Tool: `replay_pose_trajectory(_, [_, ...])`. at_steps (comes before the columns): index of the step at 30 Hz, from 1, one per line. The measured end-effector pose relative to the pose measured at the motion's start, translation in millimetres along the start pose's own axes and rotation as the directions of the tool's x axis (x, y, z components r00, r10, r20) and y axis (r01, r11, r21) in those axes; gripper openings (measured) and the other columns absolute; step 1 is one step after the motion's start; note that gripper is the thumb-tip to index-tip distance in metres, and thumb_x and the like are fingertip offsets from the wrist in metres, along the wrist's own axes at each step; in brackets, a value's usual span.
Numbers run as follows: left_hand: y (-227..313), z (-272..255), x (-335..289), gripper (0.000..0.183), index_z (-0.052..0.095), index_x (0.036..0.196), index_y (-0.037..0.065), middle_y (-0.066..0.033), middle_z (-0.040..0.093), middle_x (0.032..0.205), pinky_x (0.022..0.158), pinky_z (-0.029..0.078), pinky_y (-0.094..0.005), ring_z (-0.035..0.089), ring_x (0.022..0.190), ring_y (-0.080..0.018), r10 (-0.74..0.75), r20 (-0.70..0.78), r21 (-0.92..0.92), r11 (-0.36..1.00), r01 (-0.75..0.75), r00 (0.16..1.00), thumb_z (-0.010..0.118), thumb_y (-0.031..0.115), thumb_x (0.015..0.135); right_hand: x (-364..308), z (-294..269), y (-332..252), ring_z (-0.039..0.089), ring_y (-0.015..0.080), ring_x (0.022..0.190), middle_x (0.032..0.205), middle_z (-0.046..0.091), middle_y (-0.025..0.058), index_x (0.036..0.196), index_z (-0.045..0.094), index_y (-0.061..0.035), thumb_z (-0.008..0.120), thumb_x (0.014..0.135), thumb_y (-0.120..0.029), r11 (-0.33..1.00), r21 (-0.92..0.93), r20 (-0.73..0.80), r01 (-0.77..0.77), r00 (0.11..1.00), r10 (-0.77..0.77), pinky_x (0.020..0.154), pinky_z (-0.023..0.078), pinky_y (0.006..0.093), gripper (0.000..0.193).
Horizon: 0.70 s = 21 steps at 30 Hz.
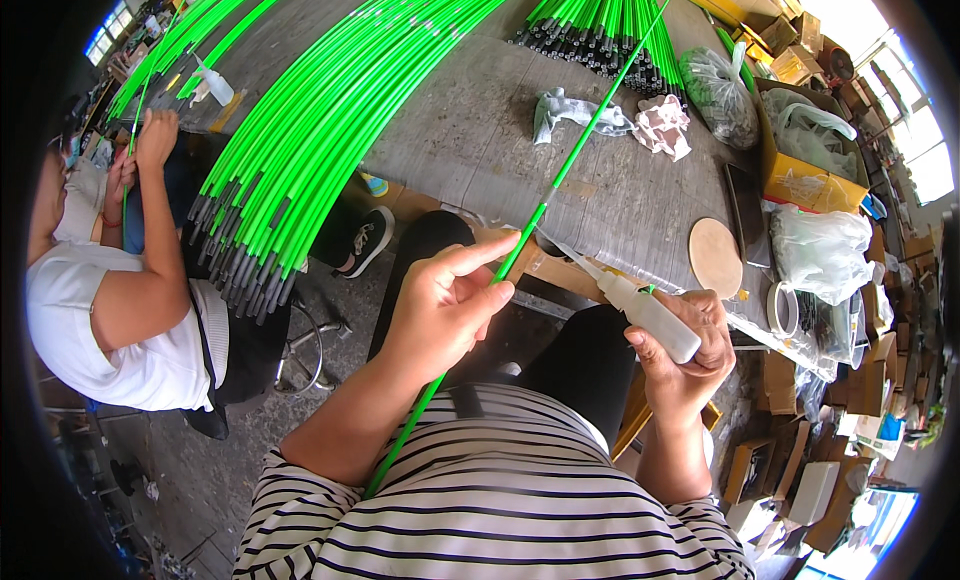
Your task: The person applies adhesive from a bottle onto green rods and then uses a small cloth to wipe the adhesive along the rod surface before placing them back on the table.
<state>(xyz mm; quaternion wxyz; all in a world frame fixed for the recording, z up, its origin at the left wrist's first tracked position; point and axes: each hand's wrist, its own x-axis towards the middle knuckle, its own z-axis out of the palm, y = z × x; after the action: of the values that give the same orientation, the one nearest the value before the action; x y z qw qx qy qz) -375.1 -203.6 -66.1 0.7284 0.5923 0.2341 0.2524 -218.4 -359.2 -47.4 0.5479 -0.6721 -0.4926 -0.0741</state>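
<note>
My left hand (447, 308) pinches a long, thin green rod (573, 158) between thumb and fingers. The rod runs slantwise from under my left forearm up across the table, with a silvery band a little beyond my fingertips. In my right hand (688, 352) is a small white squeeze bottle (650, 315) with a long thin nozzle. The fingers wrap round the bottle, which tilts so that its nozzle tip points up toward the rod near the band. Whether the tip touches the rod I cannot tell.
Green rods with dark ends (330, 120) overhang the table's left edge; another fanned bundle (610, 40) lies at the far side. Crumpled cloths (662, 127), a plastic bag (722, 95), a round disc (716, 258) and a tape roll (783, 308) lie rightward. A co-worker (130, 300) sits at left.
</note>
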Motion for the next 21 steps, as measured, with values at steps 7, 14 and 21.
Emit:
replay_pose_trajectory(7, [-2.3,-3.9,1.1,0.031,0.052,0.117,0.002,-0.0089,0.057,0.075,0.036,0.035,-0.0194,0.047,0.042,-0.0093,-0.078,0.025,-0.160,0.984,0.081,0.997,0.051,0.006,0.086,-0.3,-0.3,0.1,0.051,0.0136,0.065,0.073,0.059,0.0052,0.088,0.065,-0.0001,0.081,0.056,-0.011,1.000,-0.003,-0.001,0.009,1.000,-0.009,0.061,0.041,0.0235,0.038])
replay_pose_trajectory(14, [0.2,-4.5,0.3,0.027,0.053,0.112,-0.002,-0.0100,0.056,0.074,0.036,0.035,-0.0198,0.047,0.043,-0.0096,-0.126,0.051,-0.236,0.962,0.135,0.991,0.049,0.011,0.088,-0.7,-0.9,0.1,0.051,0.0139,0.066,0.073,0.058,0.0049,0.087,0.065,-0.0004,0.081,0.056,-0.012,1.000,-0.012,0.002,-0.008,1.000,0.008,0.062,0.041,0.0236,0.037])
replay_pose_trajectory(21, [6.3,-5.6,1.0,0.030,0.051,0.115,-0.003,-0.0068,0.052,0.068,0.036,0.033,-0.0190,0.041,0.042,-0.0066,-0.187,0.094,-0.325,0.922,0.208,0.978,0.045,0.014,0.090,-2.8,-3.4,11.4,0.052,0.0127,0.064,0.072,0.060,0.0055,0.084,0.063,0.0000,0.078,0.062,-0.015,0.994,0.010,0.008,-0.110,0.994,0.110,0.061,0.042,0.0221,0.031])
